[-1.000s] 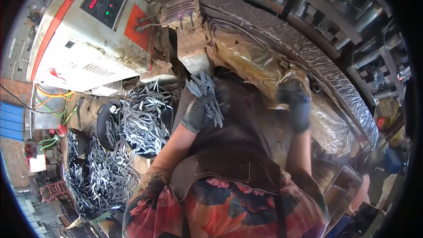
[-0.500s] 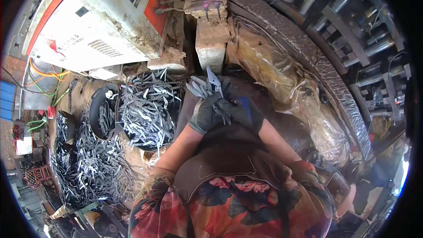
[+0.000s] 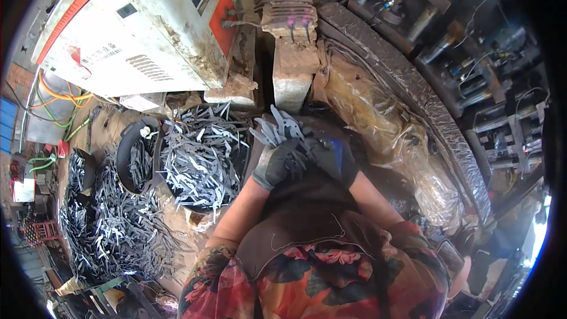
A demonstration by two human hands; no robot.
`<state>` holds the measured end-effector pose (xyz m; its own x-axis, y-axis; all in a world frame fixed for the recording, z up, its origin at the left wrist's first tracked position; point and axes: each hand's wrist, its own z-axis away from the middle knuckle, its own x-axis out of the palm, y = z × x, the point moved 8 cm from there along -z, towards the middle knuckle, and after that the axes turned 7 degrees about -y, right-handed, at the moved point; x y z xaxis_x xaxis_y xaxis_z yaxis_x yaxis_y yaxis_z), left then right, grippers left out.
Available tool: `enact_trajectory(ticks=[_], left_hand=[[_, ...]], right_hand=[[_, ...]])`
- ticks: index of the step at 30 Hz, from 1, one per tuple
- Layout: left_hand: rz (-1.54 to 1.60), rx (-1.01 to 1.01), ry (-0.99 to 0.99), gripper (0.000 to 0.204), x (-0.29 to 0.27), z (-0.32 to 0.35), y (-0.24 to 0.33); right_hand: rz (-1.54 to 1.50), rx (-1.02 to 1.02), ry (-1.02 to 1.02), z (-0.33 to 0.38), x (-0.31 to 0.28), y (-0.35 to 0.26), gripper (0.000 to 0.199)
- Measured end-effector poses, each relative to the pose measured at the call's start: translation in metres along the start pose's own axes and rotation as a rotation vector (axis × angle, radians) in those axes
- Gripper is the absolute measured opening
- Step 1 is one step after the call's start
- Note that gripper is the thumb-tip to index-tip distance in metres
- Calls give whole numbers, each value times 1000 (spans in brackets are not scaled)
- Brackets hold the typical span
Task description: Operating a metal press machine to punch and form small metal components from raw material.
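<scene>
Dark work gloves cover both hands, held together in front of my apron. My left hand [image 3: 275, 165] is closed round a bunch of flat, elongated grey metal pieces [image 3: 282, 128], whose ends fan out beyond the fingers. Against the right side of the same bunch, my right hand [image 3: 328, 156] has its fingers bent in, with a blue patch on the back of the glove. Some lower ends of the pieces poke out between the two hands. To the left of my forearm, a round tub [image 3: 204, 207] is heaped with similar metal pieces [image 3: 204, 156].
More metal pieces [image 3: 112, 230] lie in a broad pile at far left, beside a dark basket-like container [image 3: 126, 156]. A white cabinet machine [image 3: 142, 35] stands ahead left. Blocks [image 3: 291, 82] carry a coil [image 3: 288, 18]. Plastic sheeting [image 3: 378, 112] and heavy machinery [image 3: 490, 71] flank the right.
The view has shifted slightly, so the surroundings sit a little lower. The metal pieces in my hands are fanned differently; the long one that pointed up now lies closer among the others.
</scene>
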<state>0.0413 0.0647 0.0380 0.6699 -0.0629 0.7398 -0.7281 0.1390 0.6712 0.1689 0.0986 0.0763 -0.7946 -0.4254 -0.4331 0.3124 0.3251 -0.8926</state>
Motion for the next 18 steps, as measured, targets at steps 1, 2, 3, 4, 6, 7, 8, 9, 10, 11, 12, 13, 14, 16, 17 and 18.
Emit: enact_trajectory(ticks=[1,2,3,4,6,7,8,9,10,11,12,13,14,16,17,18], left_hand=[[62,-41,20,30,-2,1,-1],[124,-81,43,28,-4,3,-3],[124,-80,43,28,-7,3,-4],[224,-91,64,27,-14,4,-10],[325,-100,79,26,-25,0,-18],[380,-89,110,26,-33,-2,-22],[435,-77,141,26,-40,-4,-24],[471,-72,146,30,-45,-6,-27],[472,-70,146,30,-50,-7,-28],[402,-22,99,33,-44,-9,-17],[332,26,52,36,-38,-9,-7],[304,-3,22,40,-31,-7,-2],[305,-1,19,40,-26,-7,2],[321,-10,61,42,-24,-9,5],[357,-95,74,33,-39,-7,-9],[357,-88,71,33,-51,-7,-14]], right_hand=[[2,-1,2,-2,-3,-1,19],[-171,270,-55,-2,-1,14,20],[-343,542,-111,5,6,27,21],[-343,543,-111,3,5,21,21],[-401,742,-79,9,2,24,22],[-399,741,-78,10,2,27,22],[-396,498,-113,0,2,17,20],[-390,377,-132,-4,1,11,20],[-386,254,-149,-8,-2,3,19],[-526,397,-255,-5,7,13,15],[-599,465,-308,-2,11,20,16],[-667,542,-358,4,15,26,19],[-775,492,-379,2,18,27,19],[-879,437,-397,-3,20,29,20],[-916,430,-388,-8,22,27,18],[-952,422,-376,-15,22,25,17]])
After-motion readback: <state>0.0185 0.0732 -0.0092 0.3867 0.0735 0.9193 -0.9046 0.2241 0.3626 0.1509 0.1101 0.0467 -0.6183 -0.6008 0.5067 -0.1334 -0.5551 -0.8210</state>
